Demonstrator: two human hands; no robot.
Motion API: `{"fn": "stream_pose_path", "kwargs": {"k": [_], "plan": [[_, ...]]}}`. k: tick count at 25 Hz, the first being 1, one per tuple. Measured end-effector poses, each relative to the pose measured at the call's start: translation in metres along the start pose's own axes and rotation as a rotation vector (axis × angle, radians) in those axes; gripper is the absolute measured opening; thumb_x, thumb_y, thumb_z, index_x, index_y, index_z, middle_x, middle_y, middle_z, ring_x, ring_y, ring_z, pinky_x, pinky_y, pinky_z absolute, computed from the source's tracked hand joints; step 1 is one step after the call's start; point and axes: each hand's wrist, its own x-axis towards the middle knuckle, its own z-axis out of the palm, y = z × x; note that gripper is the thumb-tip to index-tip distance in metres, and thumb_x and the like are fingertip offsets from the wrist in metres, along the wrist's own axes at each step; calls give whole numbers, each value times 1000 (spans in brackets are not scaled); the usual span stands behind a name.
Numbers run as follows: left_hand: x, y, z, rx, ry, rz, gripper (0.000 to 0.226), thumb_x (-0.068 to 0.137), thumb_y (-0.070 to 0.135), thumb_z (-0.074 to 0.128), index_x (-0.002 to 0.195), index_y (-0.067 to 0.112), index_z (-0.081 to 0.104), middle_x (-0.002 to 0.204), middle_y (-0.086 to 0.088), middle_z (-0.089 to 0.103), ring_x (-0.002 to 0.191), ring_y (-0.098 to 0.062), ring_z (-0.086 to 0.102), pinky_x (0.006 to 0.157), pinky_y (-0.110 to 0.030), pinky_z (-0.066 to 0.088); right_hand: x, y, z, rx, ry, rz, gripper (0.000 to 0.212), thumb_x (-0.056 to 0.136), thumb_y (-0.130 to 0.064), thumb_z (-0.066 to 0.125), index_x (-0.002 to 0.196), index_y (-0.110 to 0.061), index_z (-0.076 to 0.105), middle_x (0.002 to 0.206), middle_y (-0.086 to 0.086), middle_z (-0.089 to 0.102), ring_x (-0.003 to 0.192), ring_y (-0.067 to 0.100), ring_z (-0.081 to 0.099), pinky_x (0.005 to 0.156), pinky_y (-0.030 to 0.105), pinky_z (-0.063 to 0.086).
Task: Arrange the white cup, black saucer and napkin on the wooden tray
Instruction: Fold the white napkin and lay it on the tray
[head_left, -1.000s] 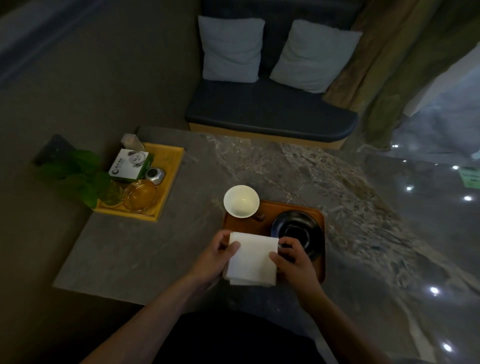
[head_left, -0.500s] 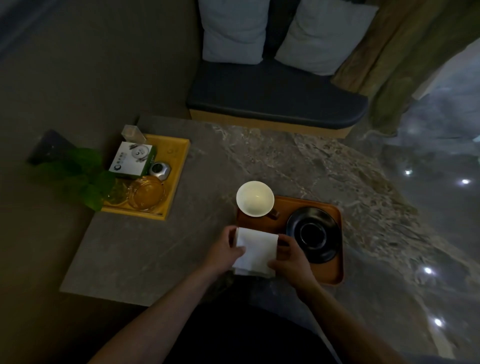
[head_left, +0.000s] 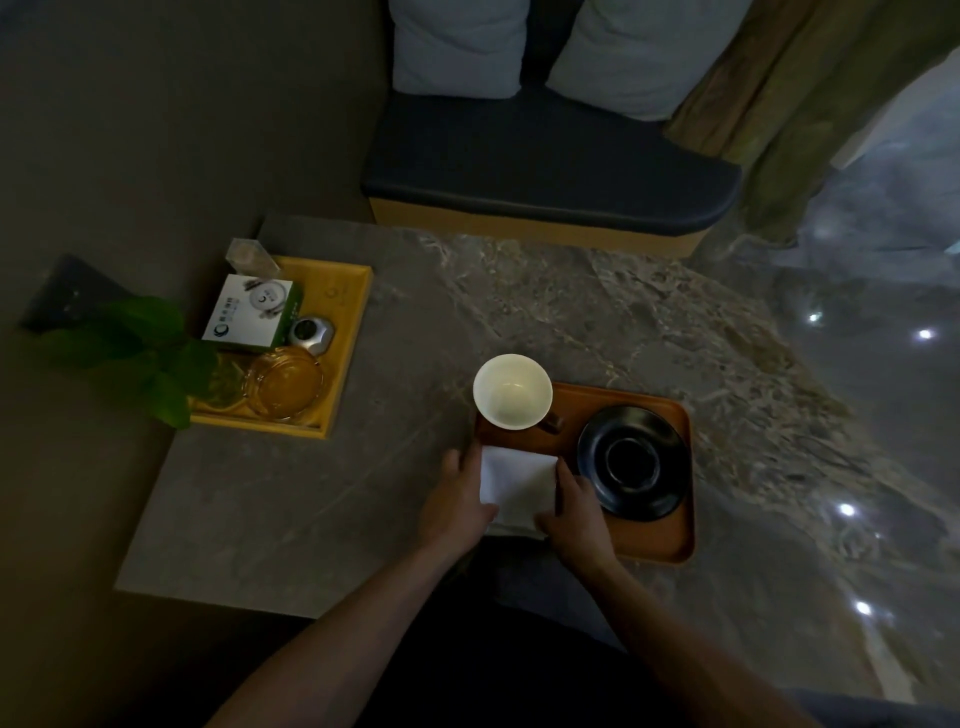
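A brown wooden tray (head_left: 649, 540) lies on the stone table near its front edge. The white cup (head_left: 512, 392) stands upright at the tray's back left corner. The black saucer (head_left: 631, 461) sits on the tray's right half. A folded white napkin (head_left: 517, 478) lies on the tray's front left part. My left hand (head_left: 457, 499) holds the napkin's left edge, thumb on top. My right hand (head_left: 574, 506) pinches its right edge, close to the saucer's rim. The napkin's near edge is partly hidden by my hands.
A yellow tray (head_left: 348, 332) at the table's back left holds a white and green box (head_left: 249, 317), a glass ashtray (head_left: 283, 382) and a small silver object (head_left: 310, 332). Green leaves (head_left: 140, 353) overhang its left side. A dark bench with pillows (head_left: 550, 156) stands behind the table.
The napkin has gone from near the table's front edge forward onto the tray, carried by both hands. The camera has tilted down and shifted, so everything sits more to the right.
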Motion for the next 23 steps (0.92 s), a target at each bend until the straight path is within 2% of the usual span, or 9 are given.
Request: {"fn": "stream_pose_path", "kwargs": {"k": [4,10,12,14,15,17,19,21,23], "plan": [[2,-5,3,144,18,37,83,85,33,70,150,23,19,145,-5,31,121,-24,53,94,-39,51,-2,4,6,-137,27,-74,82,88,-18,62,153,-19,12,150,10,31,127,25,46,93,30,46],[3,-22,7,279,86,117,83,82,49,68,147,28,21,135,-1,35,119,-21,46,85,-36,52,-4,14,5,-360,49,-175,79,92,-33,58,152,-20,9,144,8,34,121,22,49,85,31,52],[7,-30,4,286,93,188,83,79,55,67,146,31,24,140,0,32,126,-22,39,92,-36,47,-10,16,2,-441,87,-292,77,90,-37,59,151,-20,16,144,7,35,123,23,47,86,32,53],[13,-39,-3,278,29,310,85,75,62,65,146,35,27,149,3,24,137,-23,23,107,-42,37,-15,20,-5,-557,147,-465,74,86,-46,60,148,-22,27,145,8,40,129,28,45,94,41,52],[16,-43,-7,305,-17,371,86,73,67,63,146,36,29,153,4,21,141,-23,16,112,-46,31,-14,22,-9,-626,153,-519,75,84,-52,59,147,-24,30,148,9,40,135,33,40,102,49,46],[24,-49,-16,432,-81,481,89,71,72,61,146,35,32,158,0,18,145,-26,8,117,-53,23,-8,23,-15,-763,96,-534,83,81,-66,54,150,-28,26,157,9,30,146,40,17,116,60,19],[30,-52,-22,547,-90,569,87,69,71,61,144,33,37,158,-5,23,146,-31,9,116,-55,18,2,24,-20,-834,28,-505,90,80,-73,49,152,-30,17,162,6,18,148,40,-2,115,63,-6],[34,-52,-26,597,-77,613,83,68,70,61,140,32,44,157,-7,27,147,-34,11,114,-56,17,10,25,-21,-875,-17,-493,92,80,-73,49,152,-31,11,163,3,11,147,38,-12,112,63,-16],[36,-51,-27,621,-70,621,79,70,71,58,138,31,46,157,-8,29,147,-35,12,114,-57,17,14,26,-22,-870,-31,-480,93,80,-70,55,152,-32,9,163,3,10,147,38,-14,110,64,-17]]}}
